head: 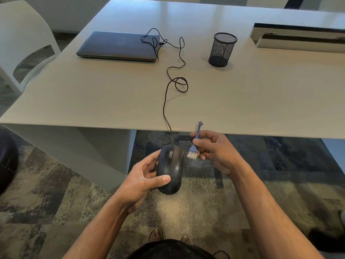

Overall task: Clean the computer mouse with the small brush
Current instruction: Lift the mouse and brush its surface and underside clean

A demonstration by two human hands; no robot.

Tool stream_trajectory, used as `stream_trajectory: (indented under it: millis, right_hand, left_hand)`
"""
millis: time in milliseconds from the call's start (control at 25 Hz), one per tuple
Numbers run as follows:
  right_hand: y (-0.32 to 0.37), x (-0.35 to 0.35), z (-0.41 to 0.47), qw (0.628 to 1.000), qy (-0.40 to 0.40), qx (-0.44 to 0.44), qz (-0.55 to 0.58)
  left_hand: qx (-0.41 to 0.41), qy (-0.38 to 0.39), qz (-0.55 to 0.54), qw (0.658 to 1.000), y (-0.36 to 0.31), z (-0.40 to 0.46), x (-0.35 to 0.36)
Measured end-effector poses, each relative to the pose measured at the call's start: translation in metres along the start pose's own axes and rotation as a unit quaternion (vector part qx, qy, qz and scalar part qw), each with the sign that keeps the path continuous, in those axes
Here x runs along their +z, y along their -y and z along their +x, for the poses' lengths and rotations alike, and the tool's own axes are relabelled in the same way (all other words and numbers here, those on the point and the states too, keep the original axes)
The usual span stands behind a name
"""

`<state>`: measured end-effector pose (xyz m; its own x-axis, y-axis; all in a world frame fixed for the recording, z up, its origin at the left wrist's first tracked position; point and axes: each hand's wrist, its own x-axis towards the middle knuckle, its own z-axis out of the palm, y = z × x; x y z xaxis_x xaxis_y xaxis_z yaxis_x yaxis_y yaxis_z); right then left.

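Pale grey worktop [242, 101] carried a closed laptop [119, 45] toward its far left corner and a black mesh cup [222, 49] nearer the far right. Past its near edge, over the carpet, the left hand [143, 180] gripped the black mouse [170, 169], fingers curled round its side, thumb on top. Its cable [173, 71] trailed back across the worktop. Just beside the mouse's right edge, the right hand [214, 150] pinched the small blue brush [195, 144], white bristles pointing down.
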<state>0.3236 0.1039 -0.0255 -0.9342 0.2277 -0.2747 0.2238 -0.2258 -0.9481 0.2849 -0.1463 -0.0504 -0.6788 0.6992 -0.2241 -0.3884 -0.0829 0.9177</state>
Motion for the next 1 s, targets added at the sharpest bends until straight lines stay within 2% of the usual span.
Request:
stream_trajectory:
  millis: [240,440,760,1000]
  right_hand:
    - [0.008,0.016,0.005,0.997,-0.057,-0.041,0.045]
    - [0.007,0.031,0.004,0.999,-0.034,-0.032,0.023]
    - [0.003,0.015,-0.011,1.000,0.012,0.013,0.020]
    - [0.005,0.021,-0.009,0.996,-0.055,-0.024,0.060]
  left_hand:
    - [-0.009,0.024,0.006,1.000,0.000,-0.002,0.003]
    - [-0.014,0.037,-0.003,0.999,-0.001,-0.004,0.004]
    - [-0.015,0.036,-0.041,0.998,0.000,-0.010,0.001]
    - [-0.022,0.050,-0.059,0.997,-0.001,-0.010,0.001]
